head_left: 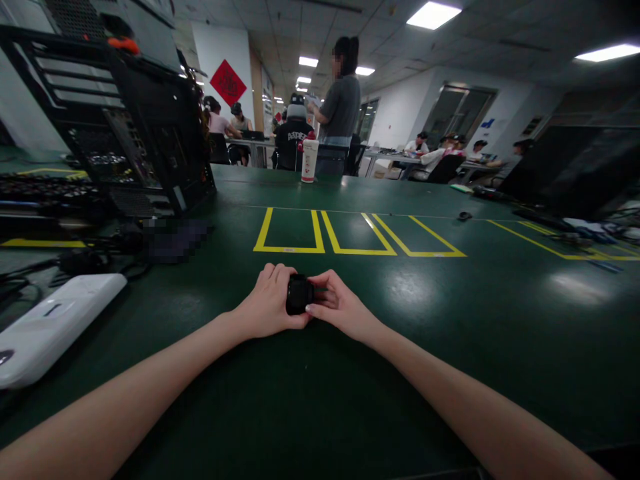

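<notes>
A small black blocky object (299, 294) is held between my two hands near the middle of the green table (310, 393). My left hand (273, 300) wraps round its left side, with the thumb below. From the right, the thumb and fingers of my right hand (337, 303) pinch its edge. What the object is cannot be made out, and its underside is hidden. Just beyond my hands, yellow tape outlines (289, 250) mark the table top.
An open black computer case (165, 147) stands at the left, near cables and a white device (60, 327). A cup (309, 161) stands at the far edge. A small dark ring (465, 216) and more cables lie to the right. People are beyond the table.
</notes>
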`<state>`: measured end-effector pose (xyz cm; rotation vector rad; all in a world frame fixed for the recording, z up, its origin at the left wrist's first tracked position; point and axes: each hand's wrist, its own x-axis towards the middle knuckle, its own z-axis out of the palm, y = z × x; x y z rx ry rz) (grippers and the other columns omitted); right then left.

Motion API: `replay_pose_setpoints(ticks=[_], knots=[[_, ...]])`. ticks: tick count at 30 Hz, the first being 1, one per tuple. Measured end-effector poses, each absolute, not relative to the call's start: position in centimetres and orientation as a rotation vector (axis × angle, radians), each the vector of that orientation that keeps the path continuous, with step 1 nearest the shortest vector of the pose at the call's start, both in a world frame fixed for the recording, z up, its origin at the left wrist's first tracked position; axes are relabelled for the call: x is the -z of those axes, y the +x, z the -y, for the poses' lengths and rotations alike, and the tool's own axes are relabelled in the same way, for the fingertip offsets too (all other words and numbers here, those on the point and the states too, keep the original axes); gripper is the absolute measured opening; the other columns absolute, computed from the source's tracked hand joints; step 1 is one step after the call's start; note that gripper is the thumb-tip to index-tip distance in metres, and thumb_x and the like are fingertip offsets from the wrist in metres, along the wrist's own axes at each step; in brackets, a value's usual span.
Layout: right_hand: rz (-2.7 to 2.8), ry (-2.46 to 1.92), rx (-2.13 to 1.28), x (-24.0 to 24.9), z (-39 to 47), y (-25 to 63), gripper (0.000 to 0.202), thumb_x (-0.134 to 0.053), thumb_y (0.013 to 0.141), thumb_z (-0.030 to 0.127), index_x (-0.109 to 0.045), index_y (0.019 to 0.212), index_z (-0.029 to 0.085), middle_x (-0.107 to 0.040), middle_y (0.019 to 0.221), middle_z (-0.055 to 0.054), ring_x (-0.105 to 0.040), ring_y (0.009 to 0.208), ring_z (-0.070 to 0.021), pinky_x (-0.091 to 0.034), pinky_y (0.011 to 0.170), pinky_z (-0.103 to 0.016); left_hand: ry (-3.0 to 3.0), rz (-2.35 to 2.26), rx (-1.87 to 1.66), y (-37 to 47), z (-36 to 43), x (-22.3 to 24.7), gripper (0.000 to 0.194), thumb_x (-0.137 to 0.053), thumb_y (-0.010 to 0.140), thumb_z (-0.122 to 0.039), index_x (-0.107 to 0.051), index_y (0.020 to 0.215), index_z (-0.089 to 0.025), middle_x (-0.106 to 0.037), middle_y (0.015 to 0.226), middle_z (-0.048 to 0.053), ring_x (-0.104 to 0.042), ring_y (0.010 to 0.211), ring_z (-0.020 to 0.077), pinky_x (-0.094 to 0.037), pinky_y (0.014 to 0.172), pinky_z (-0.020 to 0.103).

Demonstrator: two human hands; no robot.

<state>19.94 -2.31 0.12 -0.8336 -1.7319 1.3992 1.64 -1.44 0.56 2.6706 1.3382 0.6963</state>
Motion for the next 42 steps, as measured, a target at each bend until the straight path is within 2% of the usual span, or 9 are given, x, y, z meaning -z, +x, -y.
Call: replay_pose_setpoints(ticks=[4,12,18,24,32,38,42], knots=[[1.779,-0.89,-1.303,-0.3,2.5,19.7,0.022,-0.054,0.079,0.025,-0.045,0.098,0.022,-0.051,0.106,-0.003,-0.056,0.095,-0.0162,-0.047,0.084,-0.037,2.652,-1.326,-0.701,1.6,1.6,-0.7,0.058,-0.057,0.065,-0.052,-0.042,0.105,-0.012,-0.044,0.096,0.01,-0.04,0.087,0.0247,-0.04,0.078,0.039],[1.87,-0.982,-1.232,-0.6,2.6,19.8,0.032,-0.051,0.081,0.025,-0.042,0.111,0.023,-0.05,0.111,-0.005,-0.053,0.101,-0.018,-0.046,0.088,-0.039,2.646,-1.322,-0.714,1.5,1.4,-0.5,0.059,-0.057,0.066,-0.052,-0.042,0.107,-0.012,-0.044,0.095,0.009,-0.04,0.085,0.0238,-0.04,0.076,0.039],[1.829,-0.897,-1.331,-1.0,3.0,19.9,0.033,-0.057,0.076,0.018,-0.042,0.105,0.024,-0.048,0.113,-0.003,-0.054,0.102,-0.017,-0.047,0.088,-0.037,2.656,-1.315,-0.688,1.5,1.6,-0.7,0.057,-0.056,0.067,-0.05,-0.041,0.106,-0.012,-0.044,0.097,0.009,-0.04,0.086,0.0239,-0.04,0.076,0.039],[1.82,-0.926,-1.242,-0.5,2.7,19.7,0.02,-0.049,0.082,0.029,-0.044,0.101,0.022,-0.051,0.108,-0.004,-0.056,0.096,-0.0169,-0.048,0.082,-0.037,2.645,-1.311,-0.705,1.5,1.5,-0.7,0.059,-0.056,0.066,-0.053,-0.042,0.106,-0.012,-0.045,0.096,0.009,-0.041,0.085,0.0238,-0.04,0.076,0.039],[1.86,-0.973,-1.185,0.0,2.2,19.8,0.031,-0.05,0.082,0.027,-0.043,0.111,0.022,-0.05,0.111,-0.006,-0.051,0.104,-0.0188,-0.043,0.09,-0.04,2.665,-1.321,-0.709,1.6,1.6,-0.8,0.06,-0.056,0.066,-0.052,-0.043,0.106,-0.01,-0.045,0.096,0.01,-0.04,0.086,0.0241,-0.039,0.077,0.039],[1.868,-0.884,-1.277,-0.5,2.6,20.0,0.033,-0.056,0.077,0.019,-0.042,0.107,0.023,-0.049,0.112,-0.004,-0.051,0.106,-0.0175,-0.044,0.09,-0.038,2.659,-1.32,-0.697,1.5,1.4,-0.7,0.058,-0.056,0.066,-0.051,-0.043,0.106,-0.011,-0.045,0.096,0.01,-0.04,0.085,0.0239,-0.04,0.076,0.039],[1.849,-0.912,-1.252,-0.6,2.8,19.9,0.024,-0.053,0.08,0.026,-0.043,0.102,0.023,-0.05,0.108,-0.004,-0.055,0.099,-0.0169,-0.047,0.085,-0.038,2.64,-1.321,-0.688,1.5,1.5,-0.9,0.057,-0.056,0.066,-0.052,-0.043,0.105,-0.012,-0.045,0.097,0.01,-0.041,0.086,0.0242,-0.04,0.076,0.039]])
